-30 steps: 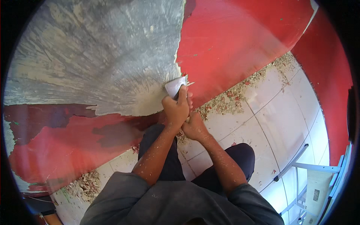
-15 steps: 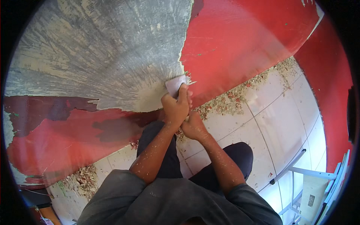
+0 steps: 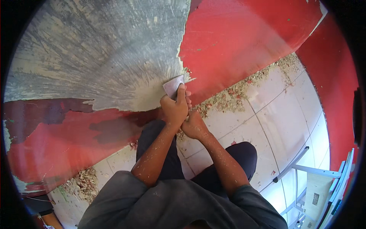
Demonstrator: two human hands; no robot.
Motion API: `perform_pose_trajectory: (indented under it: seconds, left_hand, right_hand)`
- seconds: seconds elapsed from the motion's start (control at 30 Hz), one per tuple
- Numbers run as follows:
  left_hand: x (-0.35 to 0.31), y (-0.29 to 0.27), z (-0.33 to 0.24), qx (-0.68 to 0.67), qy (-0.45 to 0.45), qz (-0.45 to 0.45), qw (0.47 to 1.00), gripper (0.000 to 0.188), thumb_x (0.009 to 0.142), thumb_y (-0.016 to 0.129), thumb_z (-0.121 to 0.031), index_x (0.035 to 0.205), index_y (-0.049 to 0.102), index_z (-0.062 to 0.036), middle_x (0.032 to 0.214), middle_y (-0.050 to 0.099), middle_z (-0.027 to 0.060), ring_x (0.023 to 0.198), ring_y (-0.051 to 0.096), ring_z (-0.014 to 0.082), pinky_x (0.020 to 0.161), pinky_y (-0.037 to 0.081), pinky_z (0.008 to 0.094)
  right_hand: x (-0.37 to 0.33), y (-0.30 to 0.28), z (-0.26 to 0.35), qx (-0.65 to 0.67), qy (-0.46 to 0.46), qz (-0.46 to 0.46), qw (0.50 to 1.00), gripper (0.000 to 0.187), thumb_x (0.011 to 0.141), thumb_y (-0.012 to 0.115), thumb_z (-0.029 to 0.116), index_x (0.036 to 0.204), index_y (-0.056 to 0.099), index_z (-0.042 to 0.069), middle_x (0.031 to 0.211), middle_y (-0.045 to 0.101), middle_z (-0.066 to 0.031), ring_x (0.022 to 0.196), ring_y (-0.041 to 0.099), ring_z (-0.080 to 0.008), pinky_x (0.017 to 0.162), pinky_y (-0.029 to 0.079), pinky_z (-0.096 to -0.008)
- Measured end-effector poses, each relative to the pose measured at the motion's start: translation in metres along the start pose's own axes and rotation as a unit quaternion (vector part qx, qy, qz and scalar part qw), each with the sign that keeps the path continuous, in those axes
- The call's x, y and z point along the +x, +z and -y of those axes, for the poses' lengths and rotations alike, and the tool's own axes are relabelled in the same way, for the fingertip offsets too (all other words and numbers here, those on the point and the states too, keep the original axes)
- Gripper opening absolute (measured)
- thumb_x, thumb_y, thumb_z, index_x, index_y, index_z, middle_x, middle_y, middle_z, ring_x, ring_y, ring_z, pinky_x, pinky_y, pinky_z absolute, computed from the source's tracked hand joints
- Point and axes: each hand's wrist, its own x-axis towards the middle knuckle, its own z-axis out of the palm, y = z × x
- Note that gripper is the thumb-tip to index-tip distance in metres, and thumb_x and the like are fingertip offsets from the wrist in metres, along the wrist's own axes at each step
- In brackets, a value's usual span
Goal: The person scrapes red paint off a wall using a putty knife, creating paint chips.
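Observation:
A flat-bladed scraper (image 3: 173,86) lies against the wall where bare grey surface (image 3: 99,53) meets red paint (image 3: 236,42). My left hand (image 3: 174,109) is closed around its upper part, with the thumb stretched along the blade. Just behind it, my right hand (image 3: 195,125) is wrapped round the handle, which the fingers mostly hide. Ragged strips and curls of paint stick out beside the blade's corner. Pale flakes dot both forearms.
Paint chips (image 3: 228,97) lie along the foot of the wall on white floor tiles (image 3: 282,114). Another heap of shavings (image 3: 85,185) is at the lower left. A folding metal ladder (image 3: 318,173) stands at the lower right. My bent knees are below my hands.
The whole view has shifted slightly, so the wall and floor sit a little further left. The scraper blade has tilted slightly; both hands keep their hold.

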Motion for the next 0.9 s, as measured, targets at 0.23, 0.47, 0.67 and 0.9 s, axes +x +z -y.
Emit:
perform_pose_trajectory:
  seconds: [0.23, 0.47, 0.67, 0.9]
  left_hand:
    - [-0.007, -0.002, -0.013, 0.005, 0.015, -0.006, 1.000, 0.031, 0.089, 0.055, -0.023, 0.082, 0.061, 0.0069, 0.070, 0.062, 0.0082, 0.049, 0.054, 0.0107, 0.043, 0.045, 0.0254]
    - [0.001, 0.003, -0.019, 0.014, 0.057, 0.002, 0.998, 0.029, 0.089, 0.055, -0.021, 0.079, 0.061, 0.0056, 0.068, 0.062, 0.0083, 0.047, 0.054, 0.0101, 0.041, 0.044, 0.0243]
    - [0.007, 0.012, -0.042, 0.011, 0.044, 0.014, 0.999, 0.029, 0.088, 0.055, -0.022, 0.084, 0.061, 0.0059, 0.068, 0.063, 0.0085, 0.049, 0.055, 0.0102, 0.042, 0.044, 0.0248]
    - [0.001, 0.016, -0.024, -0.110, 0.048, 0.035, 0.992, 0.036, 0.091, 0.051, -0.028, 0.092, 0.060, 0.0069, 0.063, 0.057, 0.0045, 0.048, 0.051, 0.0101, 0.044, 0.042, 0.0234]
  right_hand:
    - [-0.009, -0.005, 0.021, 0.018, 0.062, 0.064, 0.996, 0.026, 0.075, 0.061, 0.018, 0.088, 0.060, -0.005, 0.082, 0.062, -0.0259, 0.084, 0.062, -0.0369, 0.071, 0.047, -0.0407]
    - [0.000, -0.005, 0.015, 0.020, 0.028, 0.053, 0.998, 0.026, 0.074, 0.062, 0.018, 0.087, 0.060, -0.005, 0.081, 0.062, -0.0250, 0.084, 0.063, -0.0352, 0.070, 0.048, -0.0395]
    - [0.014, -0.015, 0.025, 0.027, -0.025, 0.027, 0.999, 0.026, 0.074, 0.062, 0.016, 0.091, 0.061, -0.003, 0.082, 0.062, -0.0263, 0.081, 0.062, -0.0383, 0.067, 0.048, -0.0413]
    - [0.011, -0.025, -0.003, -0.063, -0.043, 0.010, 0.997, 0.027, 0.073, 0.061, 0.014, 0.095, 0.055, 0.000, 0.083, 0.060, -0.0257, 0.082, 0.060, -0.0397, 0.067, 0.046, -0.0427]
